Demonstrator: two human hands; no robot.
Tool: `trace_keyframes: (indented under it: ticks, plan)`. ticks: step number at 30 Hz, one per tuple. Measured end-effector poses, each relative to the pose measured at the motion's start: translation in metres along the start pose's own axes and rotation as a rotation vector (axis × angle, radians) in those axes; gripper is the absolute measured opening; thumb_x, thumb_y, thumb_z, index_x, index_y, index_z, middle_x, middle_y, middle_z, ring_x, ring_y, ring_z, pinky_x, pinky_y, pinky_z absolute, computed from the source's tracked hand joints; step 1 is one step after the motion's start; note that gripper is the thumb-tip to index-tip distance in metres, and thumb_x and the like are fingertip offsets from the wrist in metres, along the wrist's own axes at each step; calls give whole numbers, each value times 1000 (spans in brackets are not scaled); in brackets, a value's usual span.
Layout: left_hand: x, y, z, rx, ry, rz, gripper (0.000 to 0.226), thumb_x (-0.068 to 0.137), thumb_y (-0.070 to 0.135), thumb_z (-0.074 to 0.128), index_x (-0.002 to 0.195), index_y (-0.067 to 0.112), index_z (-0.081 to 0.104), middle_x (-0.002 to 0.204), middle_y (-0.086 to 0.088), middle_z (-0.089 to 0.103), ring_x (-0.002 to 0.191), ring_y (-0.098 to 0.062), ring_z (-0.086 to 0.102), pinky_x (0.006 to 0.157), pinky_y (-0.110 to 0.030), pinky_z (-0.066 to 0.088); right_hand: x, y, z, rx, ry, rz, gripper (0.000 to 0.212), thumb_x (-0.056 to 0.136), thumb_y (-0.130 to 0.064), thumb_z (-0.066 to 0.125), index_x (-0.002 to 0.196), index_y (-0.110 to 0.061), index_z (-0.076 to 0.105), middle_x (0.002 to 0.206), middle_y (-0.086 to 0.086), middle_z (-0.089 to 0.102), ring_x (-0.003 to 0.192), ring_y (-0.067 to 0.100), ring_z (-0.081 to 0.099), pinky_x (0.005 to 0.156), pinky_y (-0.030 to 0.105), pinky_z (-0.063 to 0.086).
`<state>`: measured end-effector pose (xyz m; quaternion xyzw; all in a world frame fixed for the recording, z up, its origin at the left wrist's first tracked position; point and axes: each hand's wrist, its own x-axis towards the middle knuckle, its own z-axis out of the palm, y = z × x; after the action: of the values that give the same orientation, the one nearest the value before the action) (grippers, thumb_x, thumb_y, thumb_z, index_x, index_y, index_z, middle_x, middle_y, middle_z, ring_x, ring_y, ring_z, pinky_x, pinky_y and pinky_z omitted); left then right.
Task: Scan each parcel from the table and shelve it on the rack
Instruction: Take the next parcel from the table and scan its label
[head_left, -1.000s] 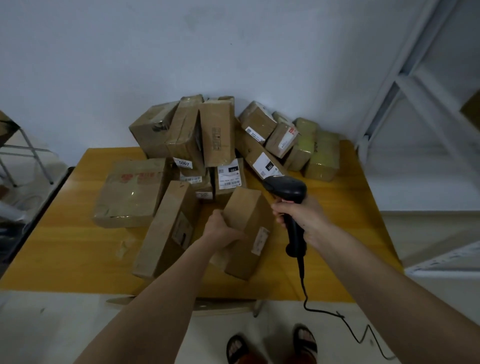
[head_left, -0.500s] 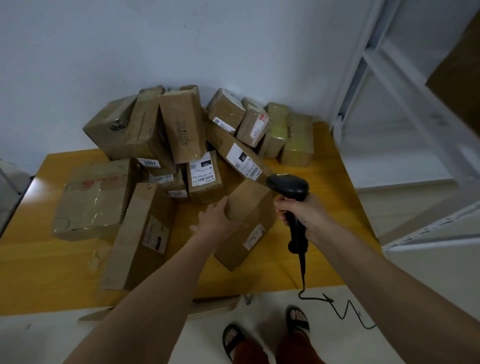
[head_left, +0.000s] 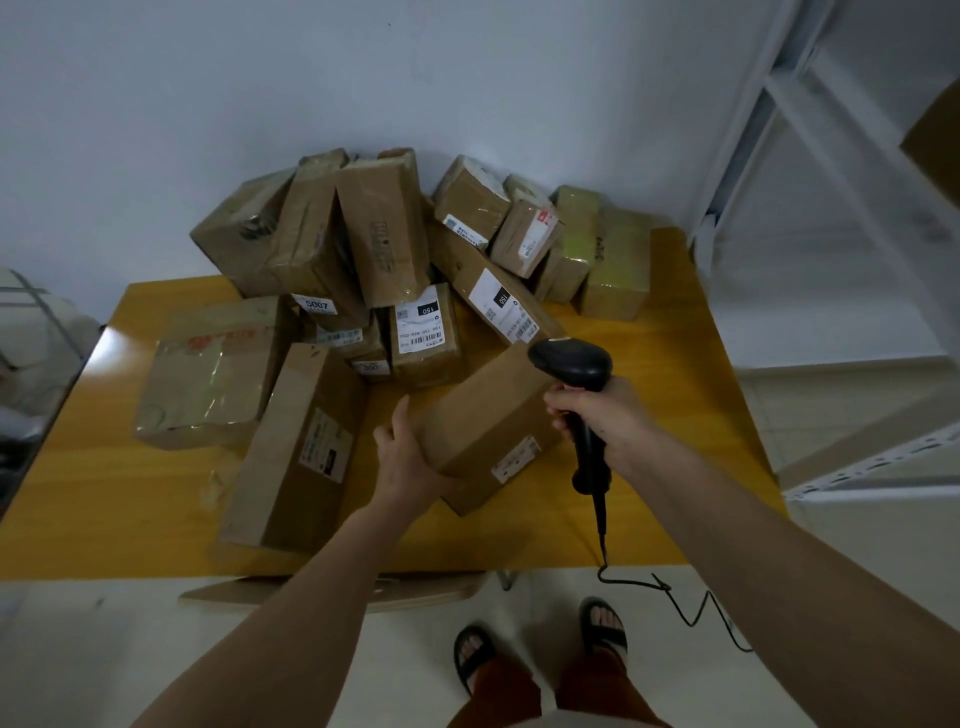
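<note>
A brown cardboard parcel (head_left: 483, 426) with a small white label on its near side lies tilted at the middle of the yellow table (head_left: 675, 395). My left hand (head_left: 408, 457) grips its left end from below, thumb up along the side. My right hand (head_left: 597, 415) holds a black handheld scanner (head_left: 576, 384) by the handle, its head just over the parcel's far right corner. The scanner's cable hangs off the table's front edge. A white metal rack (head_left: 841, 171) stands to the right.
Several more taped parcels (head_left: 384, 244) are piled against the wall at the back of the table. A long box (head_left: 296, 447) and a flat one (head_left: 213, 374) lie to the left. My sandalled feet show on the floor below.
My left hand shifted from the parcel's top to its left end and underside, and the parcel is tipped up more. The view swung right, showing more rack. The scanner stayed close above.
</note>
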<state>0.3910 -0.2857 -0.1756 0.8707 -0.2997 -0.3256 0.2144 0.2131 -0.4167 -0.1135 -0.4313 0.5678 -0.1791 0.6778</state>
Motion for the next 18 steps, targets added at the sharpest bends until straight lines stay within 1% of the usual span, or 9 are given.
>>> trace_keyframes:
  ticks: [2, 4, 7, 9, 12, 14, 16, 18]
  plan:
    - [-4, -12, 7, -87, 31, -4, 133, 58, 13, 92, 153, 26, 0, 149, -7, 21, 138, -28, 27, 113, -49, 30, 1, 1, 1, -13, -5, 7, 7, 82, -4, 71, 87, -5, 67, 78, 9, 68, 62, 16, 61, 60, 26, 51]
    - [-4, -20, 12, -186, 56, -35, 136, 55, 14, 94, 153, 28, 0, 150, -6, 29, 138, -27, 32, 113, -49, 32, 2, 2, 2, -23, -11, 8, 9, 82, -4, 71, 90, -4, 67, 78, 10, 68, 61, 16, 61, 59, 26, 51]
    - [-1, -25, 17, -335, 31, -117, 138, 54, 6, 93, 153, 29, 0, 147, -6, 38, 137, -28, 35, 112, -51, 34, 2, 5, 3, -35, -23, 13, 8, 82, -3, 71, 89, -4, 66, 77, 10, 67, 60, 15, 60, 57, 25, 50]
    - [1, -29, 20, -342, -1, -147, 129, 56, 4, 92, 152, 24, 9, 145, -6, 41, 137, -29, 35, 110, -49, 36, 0, 6, 4, -39, -35, 19, 5, 83, -2, 70, 86, -4, 66, 76, 10, 66, 58, 15, 59, 55, 24, 49]
    - [5, -32, 24, -295, -35, -163, 106, 60, 7, 91, 144, 16, 28, 142, -6, 45, 134, -29, 39, 107, -47, 39, -4, 7, 2, -51, -41, 26, 5, 83, 0, 68, 84, -4, 65, 74, 10, 65, 58, 15, 58, 54, 23, 49]
    - [10, -27, 25, -334, -34, -172, 100, 62, 9, 91, 143, 15, 33, 142, -6, 46, 133, -28, 40, 107, -45, 39, -6, 7, -2, -60, -35, 20, 6, 83, 0, 68, 82, -4, 65, 73, 10, 64, 57, 15, 58, 54, 23, 48]
    - [13, -16, 20, -472, -19, -192, 95, 65, 12, 89, 143, 16, 35, 141, -5, 47, 131, -27, 43, 106, -45, 41, -8, 5, -6, -68, -20, 6, 5, 83, -1, 69, 81, -4, 65, 72, 10, 63, 57, 15, 57, 55, 24, 48]
    - [17, -3, 7, -706, -21, -238, 88, 71, 15, 85, 144, 20, 37, 136, -2, 49, 123, -27, 47, 98, -47, 44, -10, 1, -9, -56, 0, -3, 4, 83, -4, 70, 85, -4, 67, 72, 9, 64, 57, 15, 58, 55, 25, 49]
